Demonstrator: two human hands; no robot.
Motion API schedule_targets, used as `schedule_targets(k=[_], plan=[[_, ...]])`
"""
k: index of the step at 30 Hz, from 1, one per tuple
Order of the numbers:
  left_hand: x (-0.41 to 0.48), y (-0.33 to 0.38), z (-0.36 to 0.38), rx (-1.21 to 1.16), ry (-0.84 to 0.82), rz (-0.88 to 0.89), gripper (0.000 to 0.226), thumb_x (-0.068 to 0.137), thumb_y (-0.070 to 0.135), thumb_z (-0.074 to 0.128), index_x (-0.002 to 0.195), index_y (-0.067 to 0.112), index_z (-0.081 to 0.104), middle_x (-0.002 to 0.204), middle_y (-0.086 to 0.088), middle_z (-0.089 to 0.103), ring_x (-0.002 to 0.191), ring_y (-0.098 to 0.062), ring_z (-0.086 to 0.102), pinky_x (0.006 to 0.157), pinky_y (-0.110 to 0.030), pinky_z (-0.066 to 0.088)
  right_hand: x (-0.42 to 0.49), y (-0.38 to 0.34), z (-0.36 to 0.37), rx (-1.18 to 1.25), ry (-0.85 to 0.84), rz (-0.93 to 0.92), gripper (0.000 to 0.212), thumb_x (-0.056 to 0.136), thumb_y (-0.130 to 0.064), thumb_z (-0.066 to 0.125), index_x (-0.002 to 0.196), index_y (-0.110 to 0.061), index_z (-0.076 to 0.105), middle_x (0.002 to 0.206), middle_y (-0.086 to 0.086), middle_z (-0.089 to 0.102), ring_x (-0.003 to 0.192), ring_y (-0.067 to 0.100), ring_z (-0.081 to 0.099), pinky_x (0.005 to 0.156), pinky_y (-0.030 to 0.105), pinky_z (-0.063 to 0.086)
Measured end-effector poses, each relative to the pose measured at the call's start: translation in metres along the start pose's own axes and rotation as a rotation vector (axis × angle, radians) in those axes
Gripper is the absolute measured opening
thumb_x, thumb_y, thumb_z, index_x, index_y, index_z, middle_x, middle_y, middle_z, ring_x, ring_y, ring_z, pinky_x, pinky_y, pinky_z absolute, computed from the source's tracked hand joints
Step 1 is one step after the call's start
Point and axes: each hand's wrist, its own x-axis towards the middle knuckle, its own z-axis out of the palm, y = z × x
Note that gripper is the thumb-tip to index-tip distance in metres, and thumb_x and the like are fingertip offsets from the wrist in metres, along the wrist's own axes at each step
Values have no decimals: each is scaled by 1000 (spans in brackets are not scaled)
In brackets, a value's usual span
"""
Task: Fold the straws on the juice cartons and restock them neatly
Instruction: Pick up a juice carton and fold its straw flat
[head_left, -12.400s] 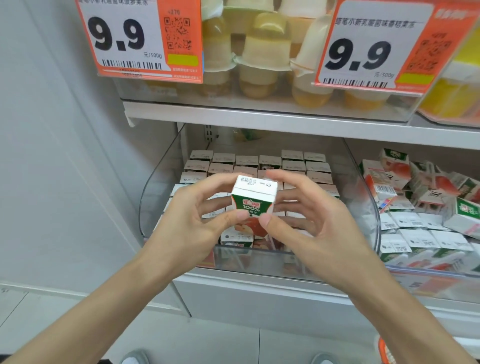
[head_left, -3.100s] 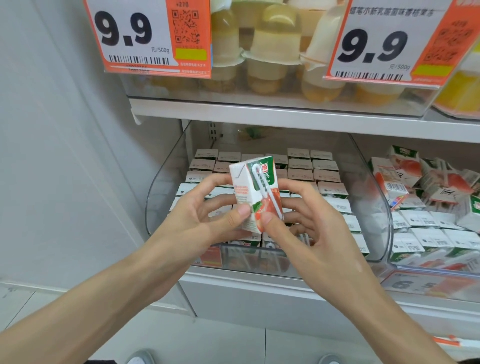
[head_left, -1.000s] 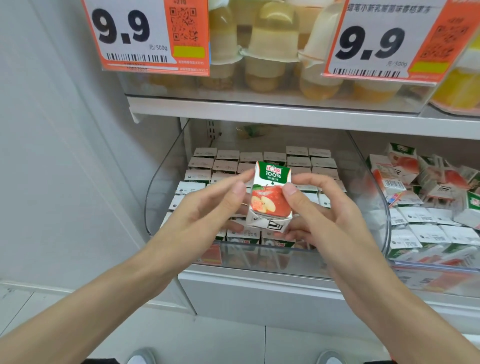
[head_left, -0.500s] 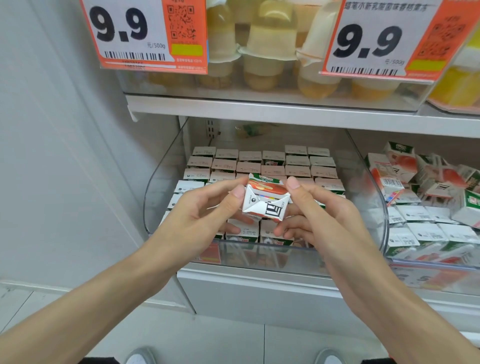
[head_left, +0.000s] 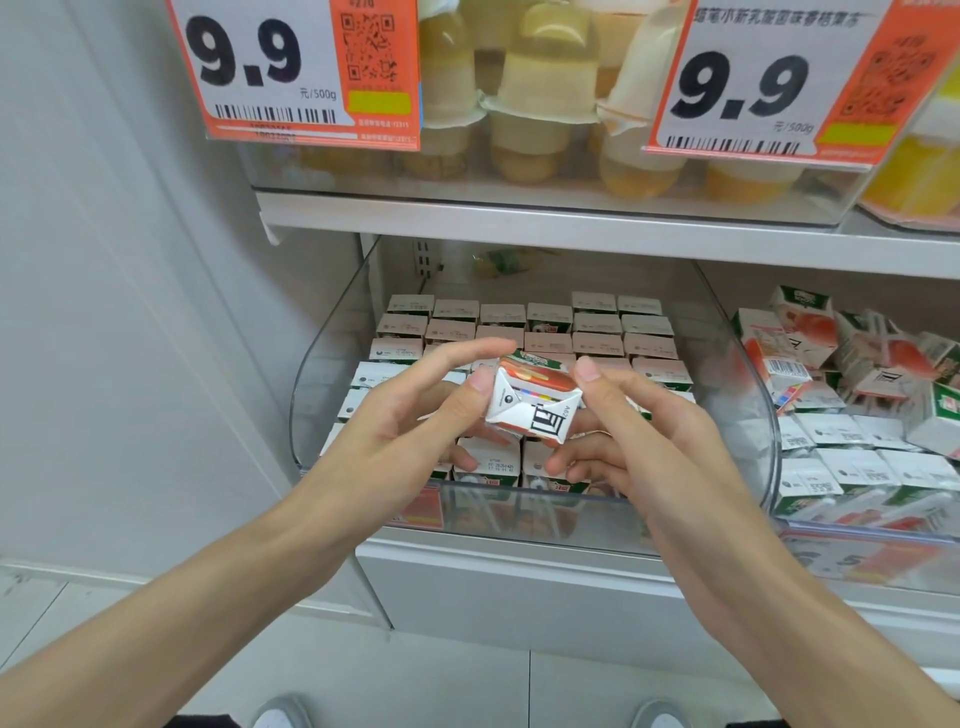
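Item: 1 small white-and-red cardboard juice carton (head_left: 532, 405), tilted, base towards the camera, above the clear plastic shelf bin (head_left: 332, 364).
Left hand (head_left: 415, 421): thumb and fingers pinch the carton's left edge.
Right hand (head_left: 639, 431): pinches its right edge.
Straw: not visible on this face.
Step, judged: turning the carton for restocking.
Next move: set it upright among the rowed cartons (head_left: 597, 332), tops aligned.

Your left hand (head_left: 410, 415) and right hand (head_left: 639, 436) hold a carton (head_left: 532, 410) between them, over the front rows (head_left: 488, 462) in the bin (head_left: 332, 374); a second bin (head_left: 883, 525) sits right of it, cups (head_left: 530, 104) on the shelf (head_left: 519, 223) above
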Motion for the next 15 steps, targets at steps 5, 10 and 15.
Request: schedule_targets(k=[5, 10, 15], plan=[[1, 0, 0, -19, -24, -11, 47, 94, 54, 55, 140, 50, 64, 122, 9, 78, 108, -12, 75, 91, -35, 57, -2, -1, 0, -16, -29, -32, 38, 81, -60, 69, 107, -34, 78, 80, 12, 78, 70, 25, 77, 62, 21, 58], [4, -5, -2, -30, -39, -37, 43, 101, 48, 51, 142, 43, 65, 122, 5, 79, 107, -11, 73, 86, -26, 58, -1, 0, 1, -28, -59, -8, 45, 77, -67, 66, 99, -32, 83, 81, 14, 79, 72, 25, 77, 65, 23, 60], [5, -7, -3, -94, -43, -45, 45, 101, 47, 51, 142, 40, 65, 125, -2, 78, 107, -16, 71, 87, -27, 59, -1, 3, -1, -48, -85, -24, 36, 83, -59, 68, 101, -31, 81, 84, 11, 80, 76, 25, 78, 67, 23, 60]])
